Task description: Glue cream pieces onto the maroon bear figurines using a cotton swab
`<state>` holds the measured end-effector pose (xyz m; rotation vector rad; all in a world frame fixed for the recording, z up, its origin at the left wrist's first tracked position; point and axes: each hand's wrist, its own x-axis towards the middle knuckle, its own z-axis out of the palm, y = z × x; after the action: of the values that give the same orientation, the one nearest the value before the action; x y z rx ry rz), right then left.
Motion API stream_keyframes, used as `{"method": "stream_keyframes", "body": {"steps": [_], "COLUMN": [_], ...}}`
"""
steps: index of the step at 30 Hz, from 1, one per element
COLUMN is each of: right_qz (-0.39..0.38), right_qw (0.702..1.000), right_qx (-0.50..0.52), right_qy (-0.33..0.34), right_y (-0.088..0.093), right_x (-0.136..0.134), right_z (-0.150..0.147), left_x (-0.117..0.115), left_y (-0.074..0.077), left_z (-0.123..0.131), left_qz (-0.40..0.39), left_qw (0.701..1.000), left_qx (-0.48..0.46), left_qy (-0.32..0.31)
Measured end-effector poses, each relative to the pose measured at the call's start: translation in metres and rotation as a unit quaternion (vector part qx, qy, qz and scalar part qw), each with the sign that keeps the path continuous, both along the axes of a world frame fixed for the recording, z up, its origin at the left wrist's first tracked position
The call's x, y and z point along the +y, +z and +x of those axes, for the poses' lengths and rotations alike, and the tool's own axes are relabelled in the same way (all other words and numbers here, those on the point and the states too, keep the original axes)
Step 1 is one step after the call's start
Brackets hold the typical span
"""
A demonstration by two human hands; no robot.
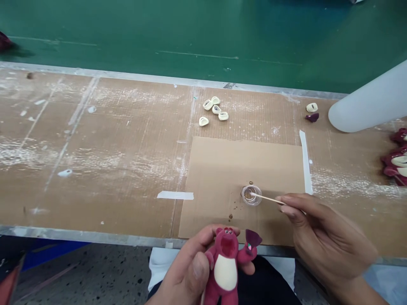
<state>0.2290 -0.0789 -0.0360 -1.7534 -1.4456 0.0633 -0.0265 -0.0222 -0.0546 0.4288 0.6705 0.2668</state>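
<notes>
My left hand (193, 267) is closed around a dark pink bear figurine (225, 271) with a cream belly and an open mouth, held at the table's front edge. The bear's raised arm carries a purple, cone-shaped piece (253, 238). Between the thumb and fingers of my right hand (321, 237) is a thin cotton swab (270, 198), its tip inside a small clear plastic cup (252, 195). Brownish drops lie on the cardboard sheet (219, 165) around the cup.
Several cream ring-shaped pieces (216, 109) lie behind the sheet. Farther right are another cream piece (312, 107), a purple piece (312, 117) and a white cylinder (365, 101). More pink figurines (397, 161) sit at the right edge. Tape strips (175, 195) hold the sheet. A green surface (159, 34) lies beyond.
</notes>
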Motion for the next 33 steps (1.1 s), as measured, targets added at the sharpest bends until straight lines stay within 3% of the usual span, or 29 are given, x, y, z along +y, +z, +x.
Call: {"method": "stream_keyframes", "body": {"steps": [6,11,19,33], "right_qz": [0.026,0.024,0.001,-0.035], "right_qw": [0.998,0.996,0.99,0.993], "right_qx": [0.062,0.084,0.135,0.104], "right_qy": [-0.012,-0.002,-0.043,-0.043], "right_y": [-0.007,-0.011,-0.008,-0.004], "right_x": [-0.006,-0.005,0.006,0.02], "right_z": [0.003,0.004,-0.001,0.005], "left_x": [0.011,0.015,0.024,0.039], "left_y": [0.022,0.027,0.036,0.039], "left_z": [0.006,0.013,0.036,0.054], "left_qz": [0.007,0.018,0.035,0.023], "left_qw": [0.999,0.997,0.991,0.987], "left_qx": [0.039,0.067,0.104,0.108], "left_qy": [-0.007,-0.025,-0.081,-0.12]}}
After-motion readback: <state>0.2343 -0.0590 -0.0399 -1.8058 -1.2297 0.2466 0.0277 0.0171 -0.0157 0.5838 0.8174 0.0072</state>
